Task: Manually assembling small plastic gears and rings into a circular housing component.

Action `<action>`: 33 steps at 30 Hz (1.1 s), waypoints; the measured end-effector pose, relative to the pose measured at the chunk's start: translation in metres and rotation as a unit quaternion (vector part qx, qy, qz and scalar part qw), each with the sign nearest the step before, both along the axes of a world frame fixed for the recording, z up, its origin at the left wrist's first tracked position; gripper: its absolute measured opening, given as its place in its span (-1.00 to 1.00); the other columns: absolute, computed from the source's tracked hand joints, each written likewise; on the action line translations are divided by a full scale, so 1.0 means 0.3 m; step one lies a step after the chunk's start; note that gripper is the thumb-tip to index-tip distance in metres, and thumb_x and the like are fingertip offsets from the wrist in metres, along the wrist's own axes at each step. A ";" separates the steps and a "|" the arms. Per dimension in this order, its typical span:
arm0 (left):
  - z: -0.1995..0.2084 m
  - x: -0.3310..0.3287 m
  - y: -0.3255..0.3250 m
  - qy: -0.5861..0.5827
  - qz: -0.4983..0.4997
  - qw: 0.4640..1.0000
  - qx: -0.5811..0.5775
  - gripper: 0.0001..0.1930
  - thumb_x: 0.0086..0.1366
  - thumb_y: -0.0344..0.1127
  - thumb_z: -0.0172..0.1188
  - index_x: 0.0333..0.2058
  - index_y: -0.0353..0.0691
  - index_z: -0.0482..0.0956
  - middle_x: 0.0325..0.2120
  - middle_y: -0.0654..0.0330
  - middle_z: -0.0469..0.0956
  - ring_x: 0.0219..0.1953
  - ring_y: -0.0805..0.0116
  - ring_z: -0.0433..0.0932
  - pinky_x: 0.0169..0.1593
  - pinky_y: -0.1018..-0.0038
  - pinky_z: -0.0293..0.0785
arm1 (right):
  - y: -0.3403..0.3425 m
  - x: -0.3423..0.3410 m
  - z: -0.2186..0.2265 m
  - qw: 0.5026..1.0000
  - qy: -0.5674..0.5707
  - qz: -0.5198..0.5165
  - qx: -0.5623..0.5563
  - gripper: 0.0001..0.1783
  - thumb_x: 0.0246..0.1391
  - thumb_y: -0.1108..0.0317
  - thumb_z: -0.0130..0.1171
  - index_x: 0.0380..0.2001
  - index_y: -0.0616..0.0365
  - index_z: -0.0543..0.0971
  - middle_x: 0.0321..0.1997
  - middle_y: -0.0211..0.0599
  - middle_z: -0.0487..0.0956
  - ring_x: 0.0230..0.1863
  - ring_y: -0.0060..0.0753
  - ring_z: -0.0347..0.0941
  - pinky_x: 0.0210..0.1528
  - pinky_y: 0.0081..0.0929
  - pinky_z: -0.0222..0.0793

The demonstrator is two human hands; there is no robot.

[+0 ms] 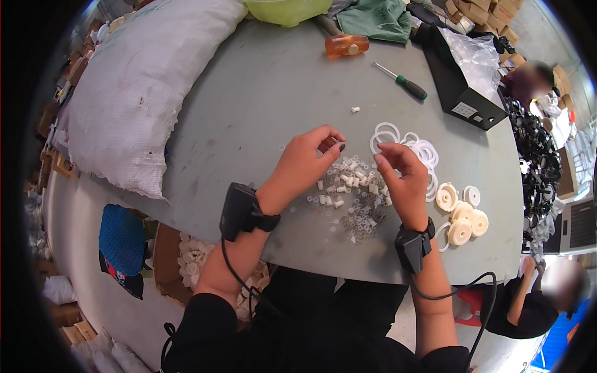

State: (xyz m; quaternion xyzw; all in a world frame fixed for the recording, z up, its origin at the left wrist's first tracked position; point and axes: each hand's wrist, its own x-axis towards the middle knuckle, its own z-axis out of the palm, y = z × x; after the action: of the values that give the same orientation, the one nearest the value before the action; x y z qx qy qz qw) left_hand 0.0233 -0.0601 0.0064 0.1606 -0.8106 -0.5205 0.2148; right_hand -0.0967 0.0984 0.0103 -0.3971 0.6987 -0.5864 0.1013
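Curling near pieces, right fingers part slightly (left hand unclear).

A pale floor spreads beyond the left edge of the grey table; cardboard boxes are piled past the table's far right corner.

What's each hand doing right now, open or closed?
Left hand: fingers curled, thumb close to them; whether it holds something small cannot be told.
Right hand: loosely curled near the pile of small parts; whether it holds anything cannot be told.
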 end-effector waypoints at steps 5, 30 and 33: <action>-0.045 0.000 -0.012 0.004 0.046 0.981 -0.191 -0.85 0.07 -0.43 0.13 -0.36 -0.33 0.47 -0.46 0.10 0.50 -0.39 0.26 0.51 -0.26 0.44 0.40 | 0.012 -0.023 -0.008 0.998 0.063 -0.003 0.017 -0.89 -0.06 0.45 0.21 -0.43 0.26 0.56 -0.49 -0.25 0.54 -0.45 -0.48 0.48 -0.37 -0.59 0.36; -0.043 -0.017 0.047 0.129 -0.094 0.938 0.307 -0.81 0.15 -0.42 0.20 -0.27 -0.32 0.43 -0.34 0.23 0.51 -0.24 0.50 0.49 -0.12 0.59 0.40 | -0.004 0.017 0.001 0.991 -0.056 0.121 0.029 -0.78 -0.02 0.38 0.22 -0.28 0.20 0.51 -0.69 -0.49 0.39 -0.65 -0.70 0.25 -0.57 -0.68 0.19; -0.049 -0.017 0.045 0.144 -0.098 0.928 0.329 -0.81 0.14 -0.40 0.21 -0.29 -0.29 0.44 -0.34 0.23 0.49 -0.23 0.49 0.48 -0.12 0.58 0.40 | -0.005 0.023 -0.002 0.995 -0.018 0.098 0.024 -0.79 -0.03 0.39 0.22 -0.29 0.19 0.51 -0.68 -0.45 0.40 -0.66 -0.67 0.26 -0.57 -0.67 0.19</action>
State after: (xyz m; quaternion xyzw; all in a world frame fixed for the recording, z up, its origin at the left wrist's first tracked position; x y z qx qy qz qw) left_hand 0.0181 -0.0466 -0.0083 0.0655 -0.5659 -0.7940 0.2120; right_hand -0.0897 0.0968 0.0096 -0.4503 0.6682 -0.5640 0.1807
